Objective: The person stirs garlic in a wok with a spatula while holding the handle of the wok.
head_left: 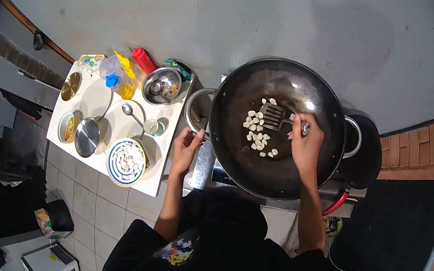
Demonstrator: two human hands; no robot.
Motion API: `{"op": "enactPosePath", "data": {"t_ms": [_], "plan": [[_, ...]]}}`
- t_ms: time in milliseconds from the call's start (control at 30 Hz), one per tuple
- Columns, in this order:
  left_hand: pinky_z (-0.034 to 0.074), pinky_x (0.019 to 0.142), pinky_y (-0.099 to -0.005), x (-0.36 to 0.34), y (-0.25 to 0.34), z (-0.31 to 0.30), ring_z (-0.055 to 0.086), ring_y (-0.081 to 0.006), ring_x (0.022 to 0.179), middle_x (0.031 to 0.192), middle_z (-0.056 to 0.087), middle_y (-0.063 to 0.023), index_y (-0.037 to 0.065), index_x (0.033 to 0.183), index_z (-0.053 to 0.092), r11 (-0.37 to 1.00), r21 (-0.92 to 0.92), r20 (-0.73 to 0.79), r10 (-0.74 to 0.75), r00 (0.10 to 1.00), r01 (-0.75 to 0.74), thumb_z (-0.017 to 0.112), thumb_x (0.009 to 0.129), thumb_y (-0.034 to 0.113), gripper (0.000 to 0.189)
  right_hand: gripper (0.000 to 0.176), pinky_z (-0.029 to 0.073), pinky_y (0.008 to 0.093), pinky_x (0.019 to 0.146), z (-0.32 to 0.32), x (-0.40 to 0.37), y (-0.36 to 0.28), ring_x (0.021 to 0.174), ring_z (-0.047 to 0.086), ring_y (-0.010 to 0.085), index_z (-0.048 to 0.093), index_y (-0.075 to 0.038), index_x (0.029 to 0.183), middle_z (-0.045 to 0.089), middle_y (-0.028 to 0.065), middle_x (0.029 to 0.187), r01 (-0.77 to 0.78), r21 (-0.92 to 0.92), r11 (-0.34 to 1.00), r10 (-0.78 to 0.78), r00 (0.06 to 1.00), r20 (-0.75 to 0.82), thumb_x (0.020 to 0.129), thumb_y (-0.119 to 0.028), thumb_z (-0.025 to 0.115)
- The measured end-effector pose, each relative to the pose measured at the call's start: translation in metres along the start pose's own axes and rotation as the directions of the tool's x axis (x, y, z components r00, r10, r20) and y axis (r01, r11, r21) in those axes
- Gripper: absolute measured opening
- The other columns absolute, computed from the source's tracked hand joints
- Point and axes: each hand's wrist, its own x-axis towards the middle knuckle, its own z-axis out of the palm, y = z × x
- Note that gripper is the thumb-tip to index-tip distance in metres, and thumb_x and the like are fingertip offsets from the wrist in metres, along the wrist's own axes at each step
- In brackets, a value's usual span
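Observation:
A large dark wok sits on the stove, with a metal loop handle on each side. Small whitish rounded pieces of food lie in a loose group near its middle. My right hand is closed around the handle of a slotted spatula, whose head rests flat among the pieces at their right side. At the wok's left, my left hand pinches the lower end of the left loop handle between thumb and fingers.
On the left, a white table holds a blue-rimmed plate of white pieces, a steel bowl, an oil jug, a red bottle and a ladle. A black pan lies right of the wok.

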Motion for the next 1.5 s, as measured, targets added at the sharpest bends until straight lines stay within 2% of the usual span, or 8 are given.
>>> {"op": "enactPosePath", "data": {"t_ms": [100, 233, 433, 533, 667, 933, 1267, 1500], "plan": [[0.041, 0.067, -0.0218, 0.001, 0.000, 0.001, 0.049, -0.0039, 0.071, 0.074, 0.055, 0.0042, 0.006, 0.089, 0.059, 1.000, -0.010, -0.002, 0.007, 1.000, -0.007, 0.065, 0.091, 0.016, 0.012, 0.006, 0.047, 0.0302, 0.060, -0.001, -0.003, -0.008, 0.066, 0.063, 0.0208, 0.059, 0.002, 0.090, 0.064, 0.0135, 0.077, 0.157, 0.005, 0.988, -0.156, 0.985, 0.078, 0.087, -0.003, 0.060], [0.041, 0.068, -0.0217, 0.002, 0.002, 0.001, 0.049, -0.0039, 0.071, 0.074, 0.055, 0.0043, 0.006, 0.089, 0.058, 1.000, -0.014, 0.000, 0.002, 1.000, -0.002, 0.064, 0.091, 0.016, 0.012, 0.005, 0.047, 0.0308, 0.061, -0.012, -0.004, -0.023, 0.066, 0.063, 0.0240, 0.059, 0.002, 0.090, 0.065, 0.0144, 0.078, 0.348, -0.074, 0.935, -0.338, 0.934, 0.113, 0.087, -0.002, 0.060], [0.041, 0.068, -0.0222, 0.002, 0.003, 0.001, 0.049, -0.0039, 0.071, 0.074, 0.055, 0.0044, 0.005, 0.091, 0.059, 1.000, -0.013, 0.000, 0.014, 1.000, -0.014, 0.064, 0.091, 0.016, 0.012, 0.012, 0.046, 0.0313, 0.058, -0.046, 0.004, -0.011, 0.064, 0.063, 0.0224, 0.061, 0.004, 0.086, 0.063, 0.0152, 0.072, 0.219, -0.304, 0.927, -0.255, 0.963, -0.084, 0.088, -0.008, 0.061], [0.041, 0.067, -0.0222, 0.002, 0.003, 0.002, 0.049, -0.0041, 0.070, 0.073, 0.054, 0.0043, 0.005, 0.090, 0.059, 1.000, -0.012, -0.001, 0.011, 1.000, -0.011, 0.064, 0.091, 0.016, 0.012, 0.014, 0.044, 0.0312, 0.052, -0.066, 0.010, -0.001, 0.056, 0.060, 0.0171, 0.061, 0.005, 0.086, 0.061, 0.0132, 0.065, 0.031, -0.287, 0.957, -0.098, 0.970, -0.222, 0.089, -0.008, 0.059], [0.041, 0.067, -0.0221, 0.002, 0.004, 0.002, 0.048, -0.0041, 0.069, 0.072, 0.054, 0.0043, 0.005, 0.087, 0.058, 1.000, 0.001, -0.017, 0.011, 1.000, -0.011, 0.065, 0.091, 0.016, 0.013, 0.020, 0.042, 0.0283, 0.043, -0.081, 0.016, 0.008, 0.045, 0.055, 0.0101, 0.061, 0.005, 0.082, 0.061, 0.0088, 0.062, -0.019, -0.210, 0.977, -0.051, 0.946, -0.321, 0.092, -0.012, 0.057], [0.041, 0.068, -0.0224, 0.001, 0.003, 0.000, 0.049, -0.0044, 0.070, 0.073, 0.054, 0.0039, 0.006, 0.088, 0.057, 1.000, 0.009, -0.005, 0.003, 1.000, -0.003, 0.064, 0.091, 0.016, 0.013, 0.022, 0.040, 0.0274, 0.041, -0.067, 0.029, 0.035, 0.042, 0.057, 0.0120, 0.060, 0.004, 0.080, 0.060, 0.0074, 0.060, -0.037, -0.125, 0.991, -0.006, 0.945, -0.326, 0.093, -0.014, 0.057], [0.043, 0.070, -0.0234, 0.000, 0.007, 0.003, 0.052, -0.0057, 0.073, 0.076, 0.057, 0.0024, 0.006, 0.088, 0.057, 1.000, 0.000, -0.006, -0.016, 1.000, 0.016, 0.064, 0.092, 0.016, 0.013, 0.011, 0.049, 0.0263, 0.051, -0.013, 0.022, 0.024, 0.055, 0.060, 0.0107, 0.059, 0.003, 0.090, 0.066, 0.0087, 0.081, 0.019, 0.177, 0.984, -0.007, 0.998, -0.067, 0.093, -0.007, 0.055], [0.045, 0.072, -0.0246, 0.000, 0.007, 0.003, 0.054, -0.0069, 0.074, 0.076, 0.058, 0.0012, 0.006, 0.087, 0.057, 0.999, 0.012, -0.013, -0.031, 0.999, 0.031, 0.064, 0.091, 0.017, 0.015, 0.012, 0.051, 0.0245, 0.059, -0.018, 0.005, -0.004, 0.058, 0.053, 0.0055, 0.059, 0.003, 0.091, 0.064, 0.0064, 0.084, -0.011, 0.116, 0.993, 0.006, 0.999, 0.048, 0.096, -0.007, 0.053]]}}
